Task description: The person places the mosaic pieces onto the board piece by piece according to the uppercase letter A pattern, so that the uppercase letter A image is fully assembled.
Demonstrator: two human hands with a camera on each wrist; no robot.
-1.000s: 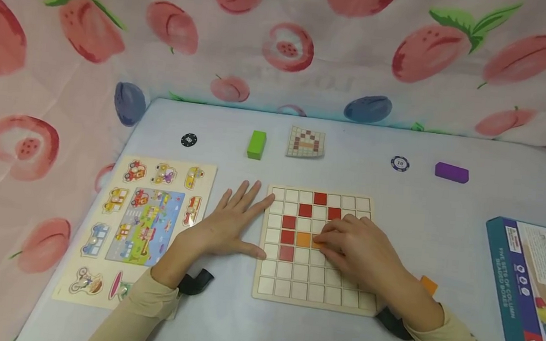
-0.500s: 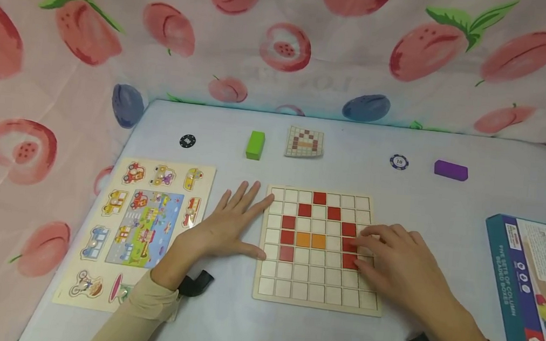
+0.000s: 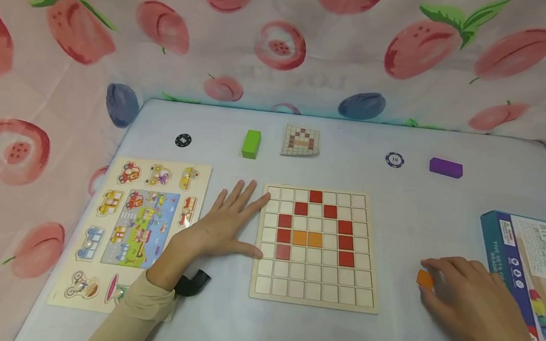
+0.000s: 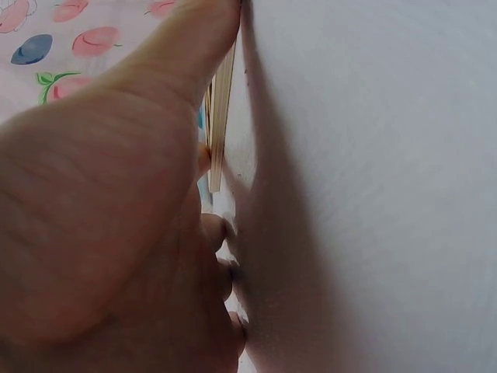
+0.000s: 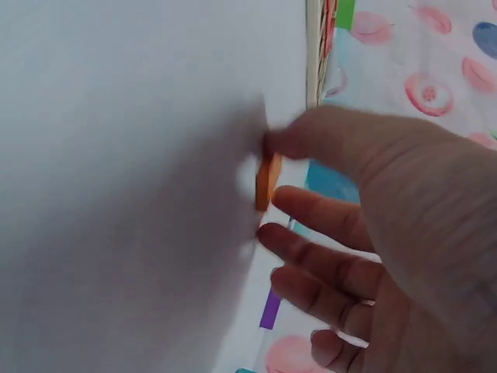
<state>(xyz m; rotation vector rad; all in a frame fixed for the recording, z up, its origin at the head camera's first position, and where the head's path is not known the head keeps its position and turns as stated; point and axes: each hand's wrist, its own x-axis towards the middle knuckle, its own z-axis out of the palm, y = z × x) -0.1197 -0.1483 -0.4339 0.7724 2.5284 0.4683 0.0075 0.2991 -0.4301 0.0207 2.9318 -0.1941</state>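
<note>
A square wooden grid board (image 3: 313, 301) lies at the middle of the table, with red tiles (image 3: 347, 243) in an arch and two orange tiles (image 3: 307, 239) side by side in one row. My left hand (image 3: 221, 230) lies flat and spread at the board's left side, index fingertip and thumb tip touching its edge. Right of the board, my right hand (image 3: 468, 304) pinches a loose orange tile (image 3: 424, 279) between thumb and index finger, low over the table. In the right wrist view, the thumb meets this orange tile (image 5: 268, 180) at one end; the other fingers are loosely bent.
Behind the board lies a pattern card (image 3: 301, 141) between a green block (image 3: 251, 144) and a chip (image 3: 394, 159). A purple block (image 3: 446, 168) and a black chip (image 3: 183, 140) are farther out. A picture puzzle (image 3: 198, 185) lies left, a box (image 3: 513, 267) right.
My right hand has left the board, after setting an orange tile beside the first, and moved right to another orange tile on the table. My left hand stays at the board's edge.
</note>
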